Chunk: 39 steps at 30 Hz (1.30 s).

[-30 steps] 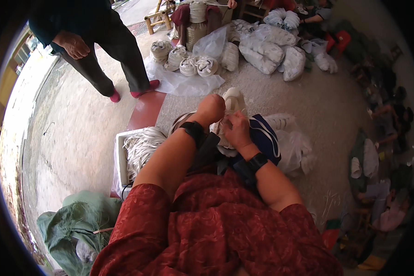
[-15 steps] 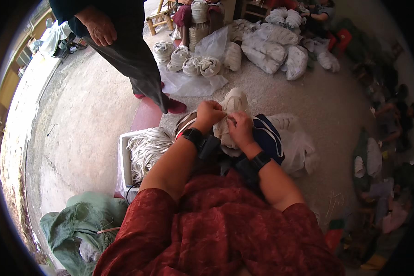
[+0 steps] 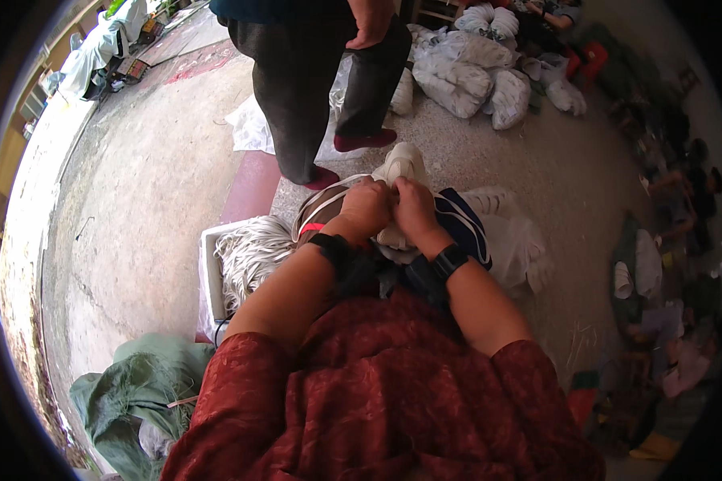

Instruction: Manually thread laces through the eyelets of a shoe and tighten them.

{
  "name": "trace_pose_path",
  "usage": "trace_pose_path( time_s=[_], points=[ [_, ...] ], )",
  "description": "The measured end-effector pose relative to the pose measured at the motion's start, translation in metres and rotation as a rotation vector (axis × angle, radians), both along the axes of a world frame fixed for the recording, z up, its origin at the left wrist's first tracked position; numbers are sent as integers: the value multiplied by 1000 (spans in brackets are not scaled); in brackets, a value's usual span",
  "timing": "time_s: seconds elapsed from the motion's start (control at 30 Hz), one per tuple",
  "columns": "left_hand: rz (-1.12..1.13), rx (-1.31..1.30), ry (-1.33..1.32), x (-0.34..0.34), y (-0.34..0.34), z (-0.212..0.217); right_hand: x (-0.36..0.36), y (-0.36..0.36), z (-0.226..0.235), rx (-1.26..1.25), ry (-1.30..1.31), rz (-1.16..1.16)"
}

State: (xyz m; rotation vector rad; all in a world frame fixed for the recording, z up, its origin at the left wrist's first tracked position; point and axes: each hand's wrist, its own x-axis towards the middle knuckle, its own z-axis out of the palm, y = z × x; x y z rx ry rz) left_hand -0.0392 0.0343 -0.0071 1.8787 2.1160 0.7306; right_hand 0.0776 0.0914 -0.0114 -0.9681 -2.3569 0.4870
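Note:
A cream-white shoe [image 3: 403,163] lies in front of me over my lap, its toe pointing away. My left hand [image 3: 367,207] is closed over the shoe's left side, its fingers pinching a white shoelace [image 3: 346,183] that loops out to the left. Against the shoe's right side, my right hand [image 3: 414,210] is also closed, fingertips pinched at the lacing close to the left hand. The fingers cover the eyelets and the lace ends between them. Dark blue cloth [image 3: 463,215] with white lace strands across it sits right of my right hand.
A white box [image 3: 207,260] full of white laces [image 3: 253,255] stands at my left, above a green mesh sack [image 3: 156,389]. A person in dark trousers [image 3: 297,88] stands just ahead. Bagged shoes [image 3: 457,76] are heaped beyond, with a clear plastic bag [image 3: 517,244] at right.
The standing person has stepped right, in front of the row of shoes. My hands have come closer together over the shoe, and a lace loop now arcs out on the left.

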Motion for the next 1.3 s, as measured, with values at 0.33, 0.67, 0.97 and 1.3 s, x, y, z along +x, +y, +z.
trace_pose_path(
  time_s=[0.33, 0.67, 0.97, 1.3],
  points=[
    [52, -165, -775, -41, 5, -19, 3, -8, 11, 63, -208, 52],
    [86, -133, -940, -29, -1, -7, 3, -5, 17, 484, -232, 263],
    [64, -84, -934, -26, -5, -8, 95, -62, 115, -769, 472, 903],
    [-300, -338, 556, 61, 17, 62, 125, -66, 71, -988, 620, 638]
  ],
)
